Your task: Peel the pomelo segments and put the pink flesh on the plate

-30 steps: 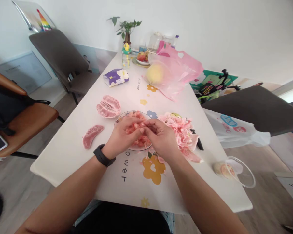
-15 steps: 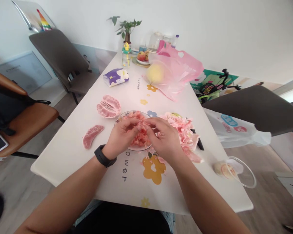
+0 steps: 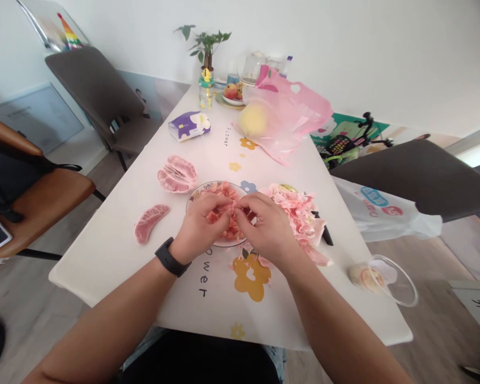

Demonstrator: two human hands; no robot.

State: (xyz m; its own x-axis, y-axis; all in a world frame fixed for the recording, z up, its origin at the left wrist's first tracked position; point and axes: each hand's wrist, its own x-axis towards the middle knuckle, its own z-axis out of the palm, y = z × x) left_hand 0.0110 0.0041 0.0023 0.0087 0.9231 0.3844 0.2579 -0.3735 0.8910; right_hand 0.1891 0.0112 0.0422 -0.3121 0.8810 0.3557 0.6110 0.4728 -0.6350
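Over a plate (image 3: 225, 246) heaped with peeled pink pomelo flesh (image 3: 223, 188), my two hands almost meet at the fingertips. My left hand (image 3: 200, 225), with a black band on its wrist, pinches a small bit of pomelo. Thumb and forefinger of my right hand (image 3: 267, 224) are closed on the same bit, mostly hidden by the fingers. To the left lie one unpeeled pomelo segment (image 3: 151, 223) and a larger joined chunk of segments (image 3: 177, 174). A pile of pale pink peelings (image 3: 298, 213) lies right of the plate, against my right hand.
A dark handle (image 3: 327, 234) sticks out past the peelings. Farther back are a purple tissue pack (image 3: 189, 126), a pink plastic bag (image 3: 292, 112) with a yellow round fruit, and a lidded bottle (image 3: 205, 96). A clear round container (image 3: 384, 280) stands at the table's right edge.
My hands have shifted slightly, and less of the pomelo bit shows between the fingertips. Everything on the table stays in place; the view has moved a little.
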